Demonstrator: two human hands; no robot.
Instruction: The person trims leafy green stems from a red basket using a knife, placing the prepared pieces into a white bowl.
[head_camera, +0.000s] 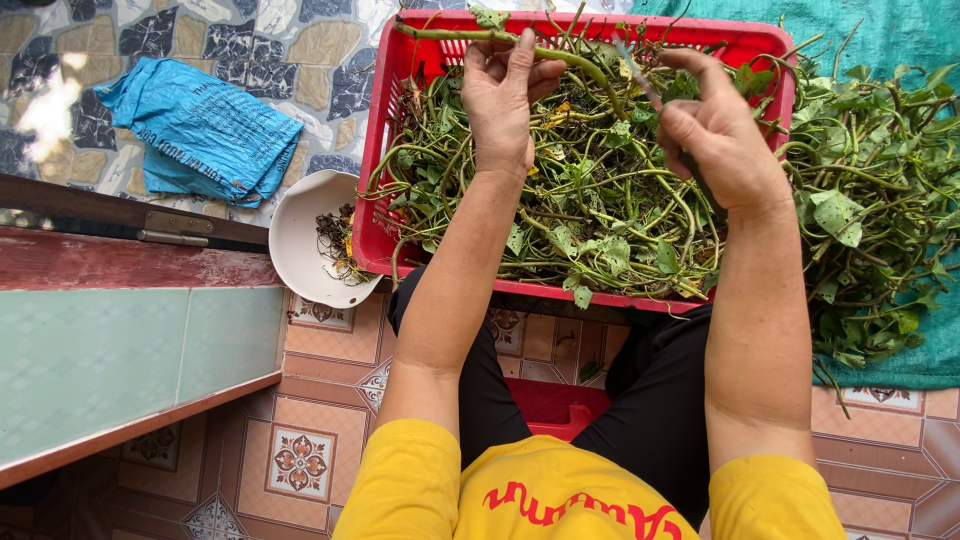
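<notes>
A red plastic crate (376, 170) sits in front of my knees, filled with green leafy vine stems. My left hand (505, 95) is over the crate's far side, fingers closed around a long green stem (455, 36) that runs left along the crate's back rim. My right hand (715, 130) is raised over the crate's right half, pinching the other end of that stem (640, 80) between thumb and fingers. More vine stems (875, 200) lie heaped on a green cloth right of the crate.
A white bowl (295, 225) with brownish scraps sits against the crate's left side. A folded blue bag (195, 130) lies on the patterned floor at upper left. A wooden-edged green panel (110, 360) fills the left. A red stool (555, 405) shows between my legs.
</notes>
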